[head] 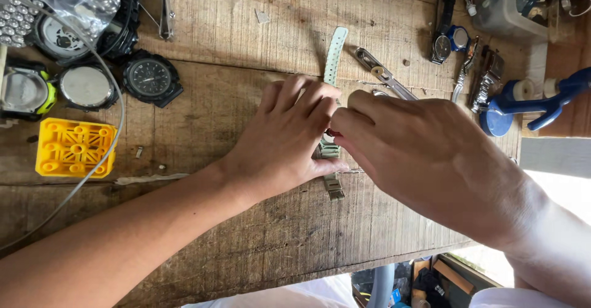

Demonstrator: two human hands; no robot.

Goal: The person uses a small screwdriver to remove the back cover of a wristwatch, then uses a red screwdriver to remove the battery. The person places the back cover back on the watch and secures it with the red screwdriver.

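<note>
Rough wooden planks of a workbench fill the frame, strewn with watch parts. At centre, the left hand presses down on a pale green watch, fingers curled over its case, while the right hand pinches at the same spot; what its fingertips grip is hidden. One strap runs toward the top of the frame. A yellow plastic block lies at left, a black watch upper left, a blue tool at right.
</note>
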